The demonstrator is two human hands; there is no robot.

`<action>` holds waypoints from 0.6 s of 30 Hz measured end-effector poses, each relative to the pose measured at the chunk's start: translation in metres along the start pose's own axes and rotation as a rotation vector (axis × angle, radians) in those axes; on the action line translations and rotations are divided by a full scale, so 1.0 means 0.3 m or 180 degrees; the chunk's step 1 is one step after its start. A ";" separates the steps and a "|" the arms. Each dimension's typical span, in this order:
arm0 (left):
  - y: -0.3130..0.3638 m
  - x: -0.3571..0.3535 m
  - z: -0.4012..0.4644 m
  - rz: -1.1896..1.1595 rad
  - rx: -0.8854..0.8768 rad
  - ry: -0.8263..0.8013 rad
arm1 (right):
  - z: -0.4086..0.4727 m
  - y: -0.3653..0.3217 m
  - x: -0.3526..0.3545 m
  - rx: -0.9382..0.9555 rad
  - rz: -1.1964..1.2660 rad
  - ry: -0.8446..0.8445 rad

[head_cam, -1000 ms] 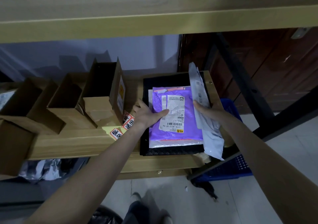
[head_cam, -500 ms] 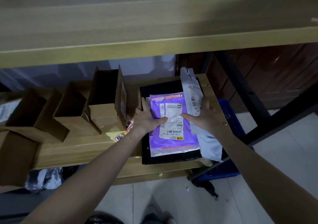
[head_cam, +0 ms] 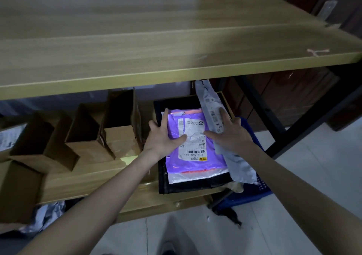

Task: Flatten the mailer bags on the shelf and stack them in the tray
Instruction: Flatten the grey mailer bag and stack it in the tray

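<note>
Head view: both forearms are reaching in over the shelf (head_cam: 92, 178). The left hand (head_cam: 163, 137) is lying flat, fingers spread, on the purple mailer (head_cam: 197, 156) inside the black tray (head_cam: 188, 186). The right hand (head_cam: 231, 133), fingers splayed, is pressing the grey mailer (head_cam: 210, 105) along the tray's right edge. Open cardboard boxes (head_cam: 119, 123) are standing to the left.

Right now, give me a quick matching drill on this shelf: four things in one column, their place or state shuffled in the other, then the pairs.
Things:
1. purple mailer
2. grey mailer
3. black tray
4. cardboard boxes

Places or states:
A. open-topped, left of the tray
B. flat on the stack, label up, left hand pressing it
C. holds the stacked mailers on the lower shelf
D. tilted along the tray's right edge under the right hand

Pairs: 1-B, 2-D, 3-C, 4-A
</note>
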State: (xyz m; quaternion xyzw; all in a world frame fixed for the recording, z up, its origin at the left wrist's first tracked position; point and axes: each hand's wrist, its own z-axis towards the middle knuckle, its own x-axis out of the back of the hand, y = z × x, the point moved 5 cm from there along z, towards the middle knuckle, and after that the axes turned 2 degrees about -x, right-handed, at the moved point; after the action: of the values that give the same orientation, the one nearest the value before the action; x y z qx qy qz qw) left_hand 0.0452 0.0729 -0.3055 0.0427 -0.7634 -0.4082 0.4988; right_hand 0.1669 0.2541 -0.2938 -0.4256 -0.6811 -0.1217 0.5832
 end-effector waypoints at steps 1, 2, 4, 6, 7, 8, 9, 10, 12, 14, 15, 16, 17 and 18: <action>0.011 0.009 -0.015 -0.0025 -0.0003 0.0045 | -0.008 0.000 0.014 0.0036 0.0002 0.0030; 0.020 0.017 -0.031 -0.0047 0.0007 0.0091 | -0.020 -0.002 0.030 0.0086 0.0017 0.0051; 0.040 0.029 -0.078 -0.0057 0.0046 0.0192 | -0.054 -0.001 0.059 0.0236 0.0049 0.0072; 0.060 0.030 -0.140 -0.0040 0.0093 0.0323 | -0.101 0.006 0.084 0.0398 0.0050 0.0072; 0.069 0.027 -0.176 -0.0032 0.0114 0.0386 | -0.128 0.014 0.092 0.0474 0.0053 0.0072; 0.079 0.021 -0.217 -0.0036 0.0131 0.0449 | -0.158 0.024 0.100 0.0535 0.0062 0.0073; 0.088 0.012 -0.262 -0.0056 0.0153 0.0507 | -0.192 0.038 0.106 0.0585 0.0083 0.0076; 0.098 0.001 -0.312 -0.0081 0.0180 0.0560 | -0.231 0.054 0.112 0.0656 0.0105 0.0096; 0.121 -0.025 -0.419 -0.0114 0.0237 0.0660 | -0.319 0.094 0.133 0.0860 0.0157 0.0224; 0.153 -0.055 -0.537 -0.0133 0.0285 0.0713 | -0.410 0.146 0.153 0.1036 0.0104 0.0325; 0.171 -0.069 -0.600 -0.0155 0.0290 0.0765 | -0.454 0.172 0.160 0.1100 0.0033 0.0315; 0.193 -0.078 -0.662 -0.0182 0.0279 0.0847 | -0.498 0.195 0.171 0.1163 -0.0025 0.0293; 0.215 -0.085 -0.723 -0.0207 0.0263 0.0944 | -0.541 0.219 0.182 0.1217 -0.0044 0.0276; 0.241 -0.090 -0.782 -0.0217 0.0242 0.1053 | -0.584 0.242 0.199 0.1276 -0.0034 0.0290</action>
State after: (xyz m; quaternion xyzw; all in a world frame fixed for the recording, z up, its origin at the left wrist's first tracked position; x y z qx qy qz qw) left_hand 0.2702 -0.0025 -0.2374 0.1539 -0.6839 -0.3832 0.6015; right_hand 0.3427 0.2083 -0.2135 -0.2915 -0.6669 -0.0059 0.6858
